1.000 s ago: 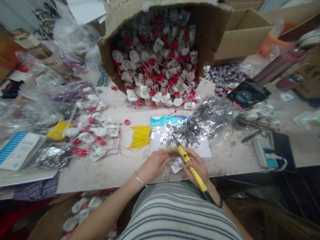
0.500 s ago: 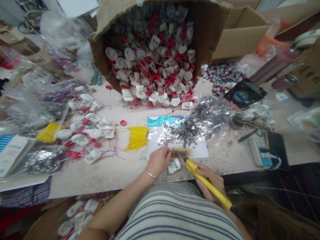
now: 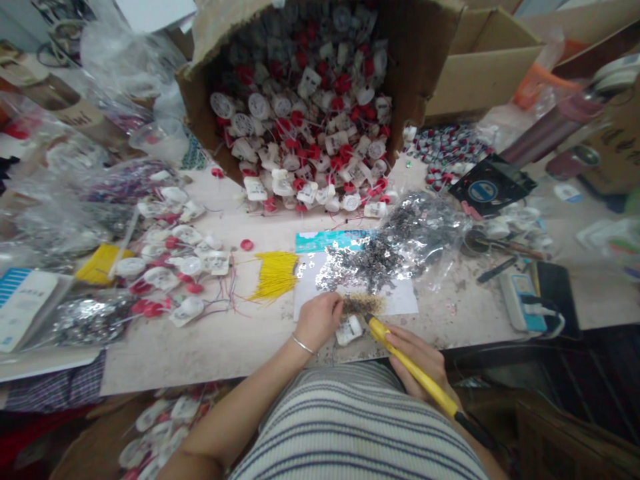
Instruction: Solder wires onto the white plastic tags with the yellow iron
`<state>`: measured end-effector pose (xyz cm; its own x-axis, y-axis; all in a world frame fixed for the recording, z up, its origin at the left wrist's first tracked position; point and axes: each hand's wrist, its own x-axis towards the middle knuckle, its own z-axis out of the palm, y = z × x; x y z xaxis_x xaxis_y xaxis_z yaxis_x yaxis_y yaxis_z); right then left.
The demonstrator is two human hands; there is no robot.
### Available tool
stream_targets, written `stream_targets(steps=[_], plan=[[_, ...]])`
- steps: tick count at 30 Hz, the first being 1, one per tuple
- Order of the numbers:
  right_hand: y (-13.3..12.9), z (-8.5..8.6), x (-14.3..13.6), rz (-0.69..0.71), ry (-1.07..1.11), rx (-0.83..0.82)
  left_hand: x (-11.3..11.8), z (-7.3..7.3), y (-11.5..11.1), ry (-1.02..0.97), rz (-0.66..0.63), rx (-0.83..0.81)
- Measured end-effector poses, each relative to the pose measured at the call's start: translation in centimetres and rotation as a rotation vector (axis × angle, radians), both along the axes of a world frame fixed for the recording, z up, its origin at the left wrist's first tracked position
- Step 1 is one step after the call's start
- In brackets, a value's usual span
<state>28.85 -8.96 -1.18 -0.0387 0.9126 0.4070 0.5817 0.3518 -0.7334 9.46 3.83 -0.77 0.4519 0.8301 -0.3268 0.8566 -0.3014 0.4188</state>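
Note:
My right hand (image 3: 419,360) is closed around a yellow soldering iron (image 3: 407,363), its tip pointing up and left at a brown-stained patch on a white paper sheet (image 3: 404,303). Left of that patch, my left hand (image 3: 320,317) pinches something too small to make out. Between the hands, close to the iron's tip, lies a white plastic part (image 3: 349,330) with dark print. A pile of small shiny metal pieces (image 3: 360,263) covers the back of the sheet. Yellow wires (image 3: 275,275) lie in a bundle to the left.
A cardboard box (image 3: 410,80) full of white and red parts lies at the back. More white parts with wires (image 3: 175,267) cover the left side. A power strip (image 3: 523,303), a pink flask (image 3: 555,130) and a clear bag (image 3: 440,233) are on the right.
The soldering iron and my right hand have shifted slightly left. My left hand stays nearly in place, fingers still pinched.

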Motion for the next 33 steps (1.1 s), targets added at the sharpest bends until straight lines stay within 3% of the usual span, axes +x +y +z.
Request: stream_targets(steps=[5, 10, 14, 20, 26, 28, 33], plan=[[0.0, 0.1, 0.3, 0.015, 0.012, 0.001, 0.0, -0.1, 0.1, -0.001, -0.006, -0.006], [0.5, -0.8, -0.5, -0.030, 0.104, 0.066, 0.0, -0.4, 0.2, -0.001, 0.004, -0.008], [2.4, -2.2, -2.2, -0.119, 0.155, 0.049, 0.1, -0.4, 0.1, -0.004, 0.007, -0.011], [5.3, -3.9, -4.3, 0.003, 0.068, 0.123, -0.5, 0.2, 0.0, -0.014, -0.014, -0.039], [8.1, -4.8, -2.8, -0.009, 0.001, 0.091, -2.6, 1.0, 0.0, -0.131, -0.080, -0.077], [9.0, -5.1, -1.9, 0.002, -0.033, 0.055, -3.4, 1.3, 0.5, -0.117, -0.056, -0.044], [9.3, -5.4, -1.4, 0.019, -0.070, 0.029, -5.5, 1.7, 3.0, 0.149, 0.133, 0.215]])
